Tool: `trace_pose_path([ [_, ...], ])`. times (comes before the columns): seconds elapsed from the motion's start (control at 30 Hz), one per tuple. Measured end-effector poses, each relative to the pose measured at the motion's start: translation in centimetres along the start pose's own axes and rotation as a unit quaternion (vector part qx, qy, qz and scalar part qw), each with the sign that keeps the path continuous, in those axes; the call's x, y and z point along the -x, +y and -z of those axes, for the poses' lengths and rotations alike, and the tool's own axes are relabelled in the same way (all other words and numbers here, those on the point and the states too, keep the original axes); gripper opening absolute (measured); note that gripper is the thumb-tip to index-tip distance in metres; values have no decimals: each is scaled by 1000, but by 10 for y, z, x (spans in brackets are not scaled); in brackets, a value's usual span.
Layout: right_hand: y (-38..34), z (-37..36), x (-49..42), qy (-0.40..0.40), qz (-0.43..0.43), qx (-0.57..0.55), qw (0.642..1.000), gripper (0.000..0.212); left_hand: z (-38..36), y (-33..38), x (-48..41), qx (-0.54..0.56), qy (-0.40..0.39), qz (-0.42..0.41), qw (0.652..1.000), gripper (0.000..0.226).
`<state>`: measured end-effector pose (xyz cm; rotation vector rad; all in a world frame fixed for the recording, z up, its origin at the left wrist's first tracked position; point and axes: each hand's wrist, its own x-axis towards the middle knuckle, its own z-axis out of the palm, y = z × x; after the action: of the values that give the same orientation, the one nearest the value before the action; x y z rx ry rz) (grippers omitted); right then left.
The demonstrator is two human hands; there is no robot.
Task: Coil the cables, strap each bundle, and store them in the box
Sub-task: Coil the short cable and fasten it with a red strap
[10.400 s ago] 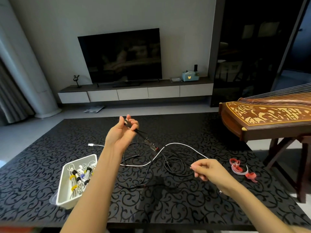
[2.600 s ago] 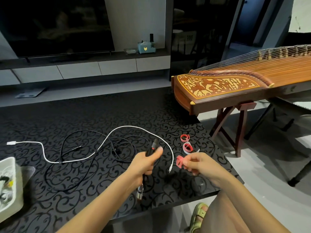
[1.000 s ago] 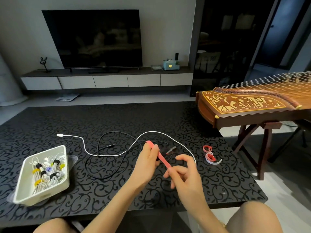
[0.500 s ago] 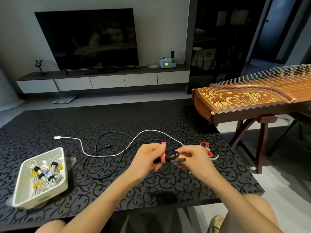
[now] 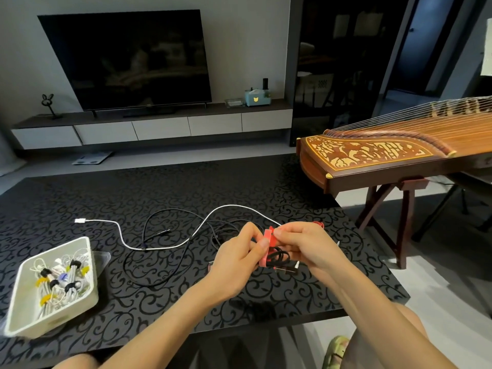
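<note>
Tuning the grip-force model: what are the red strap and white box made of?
The red strap looks like soft, matte hook-and-loop fabric: it bends flat round the black cable coil. The white box is probably rigid moulded plastic, slightly glossy: smooth walls, rounded rim.

Left hand (image 5: 234, 258) and right hand (image 5: 306, 246) together, red strap (image 5: 268, 234) pinched round coiled black cable (image 5: 279, 258)

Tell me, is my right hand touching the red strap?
Touching. The head view shows the right hand pinching the upper end of the red strap, which wraps the coiled black cable that the left hand also holds.
</note>
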<state>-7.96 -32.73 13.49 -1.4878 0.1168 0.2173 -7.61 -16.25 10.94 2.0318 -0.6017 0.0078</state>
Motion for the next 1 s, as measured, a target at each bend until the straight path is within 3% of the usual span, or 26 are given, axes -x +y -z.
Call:
trace_pose_path([
  [0.2, -4, -1, -7, 22, -66, -21, 997, 9, 1, 0, 4, 18, -12, -7, 1000, 22],
  [0.53, -2, -3, -6, 46, -12, -1, 999, 9, -1, -2, 3, 175, -14, 91, 980, 26],
  [0.63, 1, -5, -5, 61, 27, 32, 997, 12, -2, -2, 1, 182, -2, 110, 977, 28],
  [0.8, 6, -8, -2, 73, 163, 158, 971, 13, -4, -4, -1, 185, 31, 138, 972, 30],
  [0.9, 7, -8, 0, 35, 164, 120, 978, 11, -5, -4, -1, 171, 27, 145, 974, 31],
  [1.0, 6, -7, -2, 5, 111, 38, 993, 19, -4, -2, 0, 156, 26, 157, 975, 29],
])
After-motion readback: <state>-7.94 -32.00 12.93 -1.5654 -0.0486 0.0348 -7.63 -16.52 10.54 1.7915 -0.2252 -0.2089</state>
